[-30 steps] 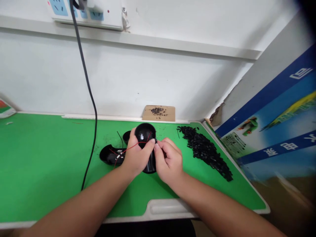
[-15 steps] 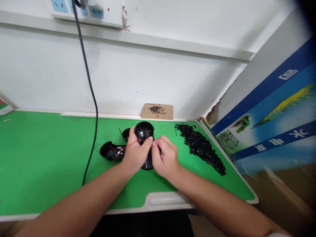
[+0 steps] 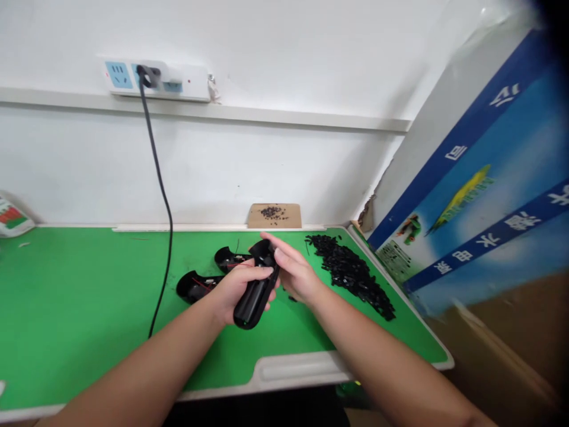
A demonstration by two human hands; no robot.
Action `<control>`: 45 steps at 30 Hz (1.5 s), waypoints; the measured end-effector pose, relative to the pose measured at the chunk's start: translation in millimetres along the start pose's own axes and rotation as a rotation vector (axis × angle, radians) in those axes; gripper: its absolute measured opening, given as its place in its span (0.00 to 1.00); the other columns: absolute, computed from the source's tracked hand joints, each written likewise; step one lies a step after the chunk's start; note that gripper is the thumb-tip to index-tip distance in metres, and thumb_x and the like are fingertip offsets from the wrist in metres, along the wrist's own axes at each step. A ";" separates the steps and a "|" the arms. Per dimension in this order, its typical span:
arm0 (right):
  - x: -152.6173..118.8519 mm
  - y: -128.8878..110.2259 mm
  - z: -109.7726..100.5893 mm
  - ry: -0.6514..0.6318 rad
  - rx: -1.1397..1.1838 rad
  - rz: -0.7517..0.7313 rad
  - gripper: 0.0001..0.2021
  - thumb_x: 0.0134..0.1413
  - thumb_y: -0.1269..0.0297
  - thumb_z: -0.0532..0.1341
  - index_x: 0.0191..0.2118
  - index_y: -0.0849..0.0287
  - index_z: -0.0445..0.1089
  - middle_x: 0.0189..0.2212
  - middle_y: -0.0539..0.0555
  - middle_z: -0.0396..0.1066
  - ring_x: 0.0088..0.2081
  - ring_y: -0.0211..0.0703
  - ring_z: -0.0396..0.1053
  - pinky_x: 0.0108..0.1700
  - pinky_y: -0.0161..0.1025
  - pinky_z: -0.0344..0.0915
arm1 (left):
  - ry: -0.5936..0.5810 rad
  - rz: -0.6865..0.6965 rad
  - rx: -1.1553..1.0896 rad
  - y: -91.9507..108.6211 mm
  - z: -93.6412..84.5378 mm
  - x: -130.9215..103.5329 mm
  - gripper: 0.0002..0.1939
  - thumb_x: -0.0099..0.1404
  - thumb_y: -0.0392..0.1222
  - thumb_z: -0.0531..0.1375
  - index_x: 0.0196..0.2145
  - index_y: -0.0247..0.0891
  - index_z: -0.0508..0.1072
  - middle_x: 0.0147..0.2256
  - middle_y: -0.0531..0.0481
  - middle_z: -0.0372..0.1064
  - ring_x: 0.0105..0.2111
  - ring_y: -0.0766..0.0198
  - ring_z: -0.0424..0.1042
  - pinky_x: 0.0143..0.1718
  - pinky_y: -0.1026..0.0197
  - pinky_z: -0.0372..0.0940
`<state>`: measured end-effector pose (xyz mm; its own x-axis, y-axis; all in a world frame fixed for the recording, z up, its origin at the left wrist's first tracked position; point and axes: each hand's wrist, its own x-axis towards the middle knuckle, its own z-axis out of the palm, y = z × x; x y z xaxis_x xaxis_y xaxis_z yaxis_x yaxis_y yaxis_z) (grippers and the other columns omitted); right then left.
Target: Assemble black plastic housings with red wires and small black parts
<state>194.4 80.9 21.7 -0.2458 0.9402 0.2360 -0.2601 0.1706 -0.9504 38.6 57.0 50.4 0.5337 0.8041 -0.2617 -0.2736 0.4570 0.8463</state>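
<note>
My left hand is wrapped around a glossy black plastic housing shell, its thumb lying across the piece. The shell has a long rounded handle pointing toward me and a wider hollow end away from me. Around that wide end is my right hand, thumb at the rim and fingers along the outer side. Two similar black shells lie on the table to the left, a nearer one and a farther one, both with red wires inside. My left arm and hand partly cover them.
A heap of small black plastic parts spreads over the green table at right. Tiny dark pieces lie on a cardboard piece by the wall. A black cable hangs from a power strip. A printed carton stands at right.
The held shell has been turned and tilted, its handle now swung toward me and left. My right fingers have gone from a pinch at its side to lying along its wide end. The view has shifted upward.
</note>
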 end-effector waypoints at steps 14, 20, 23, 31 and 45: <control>-7.4 -3.1 -4.9 0.029 -0.159 -0.278 0.28 0.51 0.52 0.67 0.58 0.51 0.67 0.56 0.57 0.70 0.56 0.52 0.68 0.59 0.52 0.63 | 0.240 0.549 0.964 2.7 -11.2 1.3 0.29 0.52 0.48 0.69 0.51 0.40 0.73 0.42 0.46 0.76 0.41 0.52 0.74 0.44 0.54 0.67; -12.6 4.3 -2.3 0.034 -0.245 -0.310 0.27 0.52 0.53 0.66 0.58 0.51 0.68 0.57 0.57 0.68 0.58 0.53 0.67 0.60 0.52 0.62 | 0.225 0.660 0.936 -1.1 -14.1 4.0 0.26 0.50 0.45 0.70 0.48 0.40 0.75 0.41 0.46 0.75 0.40 0.53 0.73 0.43 0.56 0.67; -12.8 6.8 -3.6 0.035 -0.237 -0.327 0.26 0.52 0.55 0.67 0.57 0.50 0.68 0.57 0.56 0.69 0.57 0.53 0.67 0.60 0.53 0.62 | 0.214 0.698 0.922 -3.0 -15.0 5.7 0.23 0.52 0.45 0.69 0.47 0.40 0.75 0.40 0.47 0.74 0.39 0.55 0.73 0.43 0.56 0.67; -8.1 9.8 -8.6 -0.041 -0.200 -0.419 0.26 0.54 0.58 0.67 0.59 0.50 0.66 0.57 0.57 0.69 0.57 0.50 0.68 0.60 0.52 0.63 | 0.210 0.744 1.102 -6.3 -20.1 8.8 0.24 0.56 0.47 0.66 0.49 0.37 0.71 0.43 0.43 0.72 0.42 0.53 0.72 0.45 0.52 0.67; -4.6 8.3 -13.3 -0.099 -0.077 -0.424 0.25 0.55 0.58 0.66 0.58 0.48 0.65 0.55 0.55 0.70 0.55 0.48 0.70 0.57 0.53 0.67 | 0.317 0.781 1.272 -12.0 -20.3 6.1 0.30 0.57 0.55 0.65 0.53 0.37 0.68 0.47 0.40 0.73 0.46 0.49 0.73 0.48 0.49 0.67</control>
<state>205.8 82.0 10.0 -0.2216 0.7503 0.6229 -0.2879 0.5600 -0.7769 28.9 64.2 29.1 0.3534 0.8031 0.4797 0.5394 -0.5939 0.5969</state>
